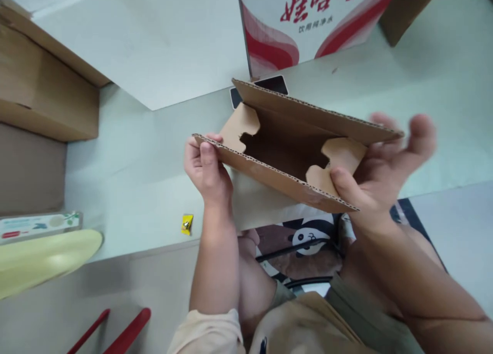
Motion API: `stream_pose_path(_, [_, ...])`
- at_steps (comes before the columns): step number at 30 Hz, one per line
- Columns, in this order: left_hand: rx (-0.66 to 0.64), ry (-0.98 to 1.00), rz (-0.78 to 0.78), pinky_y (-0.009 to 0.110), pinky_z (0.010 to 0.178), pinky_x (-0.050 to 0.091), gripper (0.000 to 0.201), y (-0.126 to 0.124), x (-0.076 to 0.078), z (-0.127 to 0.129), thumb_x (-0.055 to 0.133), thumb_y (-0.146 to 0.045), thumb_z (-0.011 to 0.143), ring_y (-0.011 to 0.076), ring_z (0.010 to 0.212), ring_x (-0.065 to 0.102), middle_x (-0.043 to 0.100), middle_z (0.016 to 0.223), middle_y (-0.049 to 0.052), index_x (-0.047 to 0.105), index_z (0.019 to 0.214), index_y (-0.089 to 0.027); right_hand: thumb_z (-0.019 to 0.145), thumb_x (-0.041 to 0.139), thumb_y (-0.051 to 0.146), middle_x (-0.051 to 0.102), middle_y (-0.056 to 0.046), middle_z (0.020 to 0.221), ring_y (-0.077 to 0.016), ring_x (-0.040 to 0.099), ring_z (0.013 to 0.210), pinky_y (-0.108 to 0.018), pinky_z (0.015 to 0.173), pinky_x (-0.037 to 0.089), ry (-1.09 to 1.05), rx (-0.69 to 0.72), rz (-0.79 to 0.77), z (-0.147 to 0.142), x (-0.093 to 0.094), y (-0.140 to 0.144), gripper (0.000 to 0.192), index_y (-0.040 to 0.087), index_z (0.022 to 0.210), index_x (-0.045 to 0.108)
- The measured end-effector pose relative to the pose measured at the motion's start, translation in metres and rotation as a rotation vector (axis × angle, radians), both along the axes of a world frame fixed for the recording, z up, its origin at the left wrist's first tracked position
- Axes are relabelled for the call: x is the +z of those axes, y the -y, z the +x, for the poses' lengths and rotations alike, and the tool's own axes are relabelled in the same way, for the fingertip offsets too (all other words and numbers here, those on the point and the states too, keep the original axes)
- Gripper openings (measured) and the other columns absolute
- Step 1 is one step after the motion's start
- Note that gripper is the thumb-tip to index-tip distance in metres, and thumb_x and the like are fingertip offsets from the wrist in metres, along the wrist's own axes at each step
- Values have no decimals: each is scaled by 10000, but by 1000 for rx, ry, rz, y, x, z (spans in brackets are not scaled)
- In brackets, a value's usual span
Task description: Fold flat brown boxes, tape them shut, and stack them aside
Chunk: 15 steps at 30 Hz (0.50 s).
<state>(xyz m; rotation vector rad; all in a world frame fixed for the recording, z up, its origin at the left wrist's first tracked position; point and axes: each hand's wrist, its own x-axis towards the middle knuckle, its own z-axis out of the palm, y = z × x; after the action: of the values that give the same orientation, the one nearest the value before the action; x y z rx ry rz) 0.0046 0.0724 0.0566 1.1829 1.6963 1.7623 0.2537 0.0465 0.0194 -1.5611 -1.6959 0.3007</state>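
Brown corrugated cardboard box [292, 143], half opened.
Held mid-air, open end facing the camera, curved-cut inner flaps at 10 and 4 o'clock inside.

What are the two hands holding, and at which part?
Both hold one brown cardboard box, open-ended. The left hand pinches its left end; the right hand grips its right end, thumb on a flap.

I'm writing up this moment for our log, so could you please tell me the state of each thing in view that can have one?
Corrugated cardboard box: held in the air, partly unfolded, open end toward the camera, end flaps not closed.
Left hand: grip shut on the box's left corner.
Right hand: supporting the box's right end, thumb on a flap, fingers spread.
Yellow wrapped candy: lying on the table, wrapped.
Red-and-white printed carton: standing on the table.
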Motion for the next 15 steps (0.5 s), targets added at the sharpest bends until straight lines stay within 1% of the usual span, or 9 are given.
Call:
stream_pose_path(3, [48, -112, -36, 309, 879, 543, 447, -3, -1, 2, 448, -686, 937, 181, 992, 659, 625, 912, 22, 528, 897, -248, 864, 595, 534, 619, -73, 1229, -358, 596, 1255, -629, 947, 588, -14, 38, 47, 5, -4, 1, 321, 420, 1158, 657])
stream_pose_path(5, [42, -144, -27, 302, 883, 547, 434, -4, -2, 4, 482, -679, 933, 189, 1042, 668, 642, 976, 23, 575, 986, -258, 924, 498, 496, 608, -76, 1177, -336, 587, 1264, -619, 1009, 568, -50, 35, 115, 1, -6, 3, 308, 413, 1187, 635])
stream_pose_path(7, [5, -165, 12, 312, 954, 542, 416, -5, -3, 4, 531, -641, 933, 203, 1134, 661, 656, 1103, 31, 602, 1102, -268, 975, 378, 467, 591, -78, 1126, -314, 584, 1271, -601, 1064, 545, -75, 18, 166, -6, -7, 5, 334, 402, 1194, 622])
stream_pose_path(9, [-56, -190, 58, 348, 1066, 509, 428, -6, -5, 0, 587, -602, 925, 226, 1259, 619, 635, 1267, 37, 604, 1212, -284, 1011, 253, 478, 568, -79, 1090, -298, 592, 1255, -587, 1092, 529, -92, 20, 207, -12, -8, 6, 421, 385, 1193, 620])
stream_pose_path(11, [-136, -236, 109, 396, 1152, 461, 449, -9, -9, -7, 616, -599, 914, 253, 1360, 559, 594, 1385, 32, 620, 1253, -305, 1019, 176, 540, 548, -76, 1080, -291, 607, 1211, -591, 1100, 518, -152, 70, 284, -15, -10, 4, 514, 358, 1183, 628])
stream_pose_path(13, [-219, -293, 151, 443, 1203, 420, 425, -13, -15, -15, 589, -614, 930, 273, 1411, 523, 566, 1437, 24, 668, 1224, -318, 1004, 224, 608, 538, -68, 1087, -285, 614, 1164, -598, 1109, 506, -261, 155, 379, -16, -11, 1, 519, 337, 1152, 641])
stream_pose_path(15, [-276, -341, 179, 479, 1228, 394, 399, -16, -21, -22, 542, -606, 962, 279, 1408, 532, 568, 1439, 23, 713, 1179, -319, 976, 352, 625, 537, -59, 1097, -283, 612, 1140, -599, 1120, 492, -343, 223, 422, -15, -11, -1, 441, 334, 1122, 650])
